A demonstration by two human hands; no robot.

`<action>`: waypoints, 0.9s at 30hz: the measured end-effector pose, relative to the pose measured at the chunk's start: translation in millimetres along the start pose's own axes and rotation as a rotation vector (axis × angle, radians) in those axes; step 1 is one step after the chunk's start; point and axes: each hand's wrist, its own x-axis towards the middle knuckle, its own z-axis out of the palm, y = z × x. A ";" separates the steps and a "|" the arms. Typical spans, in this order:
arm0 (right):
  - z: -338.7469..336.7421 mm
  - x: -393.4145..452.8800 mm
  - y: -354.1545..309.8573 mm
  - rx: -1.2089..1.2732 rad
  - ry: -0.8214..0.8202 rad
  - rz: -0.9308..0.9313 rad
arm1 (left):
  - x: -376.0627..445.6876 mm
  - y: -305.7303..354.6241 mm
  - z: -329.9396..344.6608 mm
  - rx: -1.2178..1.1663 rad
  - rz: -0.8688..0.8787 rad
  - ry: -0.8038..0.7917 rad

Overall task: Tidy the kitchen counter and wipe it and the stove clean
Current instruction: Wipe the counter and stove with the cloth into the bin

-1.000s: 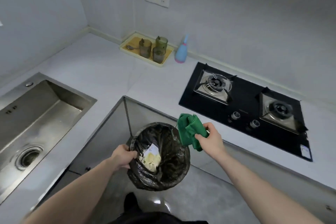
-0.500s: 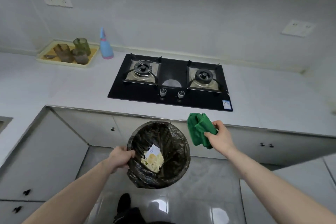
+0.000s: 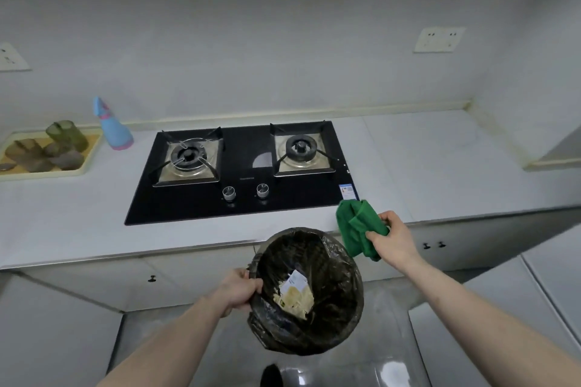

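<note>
Left grip (image 3: 240, 289) is curled round the near rim of the bin (image 3: 309, 291) at nine o'clock, carrying it off the floor below the counter (image 3: 440, 160) edge, and right grip (image 3: 391, 237) pinches the bunched green cloth (image 3: 356, 226), thumb on top, just at the counter's front lip at about two o'clock from the bin. Black liner, yellowish scraps and a white slip (image 3: 295, 294) lying inside. Trouble spots from here, as I judge it: the bin hangs from one hand on one side of its rim, so it could tip and spill those scraps onto the floor; and the cloth's loose tail dangles close to the bin's mouth and might brush the liner and pick up grime before it wipes anything. Cloth's long axis runs roughly top to bottom, from twelve towards six, folded end up by the stove (image 3: 245, 173) corner, free end hanging down. Stove sits dead ahead, knobs facing us; tray of cups (image 3: 47, 151) and a blue spray bottle (image 3: 113, 126) off at ten o'clock.
</note>
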 end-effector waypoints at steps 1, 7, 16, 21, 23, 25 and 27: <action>-5.1 8.6 1.4 -0.018 0.012 -0.006 | 4.7 6.9 5.4 0.008 0.015 -0.022; -27.2 58.0 9.1 -0.052 0.010 -0.029 | 29.6 23.6 19.3 0.059 0.007 -0.028; -59.1 167.0 43.6 -0.153 -0.215 -0.132 | 37.6 27.4 82.8 0.009 -0.150 0.033; -80.6 242.0 46.3 -0.207 -0.285 -0.168 | 21.2 33.9 141.1 -0.125 -0.215 0.084; -82.4 269.8 40.3 -0.231 -0.308 -0.198 | 16.5 34.9 164.4 -0.171 -0.247 0.099; -79.9 292.0 32.3 -0.256 -0.309 -0.217 | 10.0 35.4 181.4 -0.203 -0.277 0.109; -72.5 312.8 23.5 -0.281 -0.304 -0.232 | 5.3 32.9 195.2 -0.240 -0.300 0.127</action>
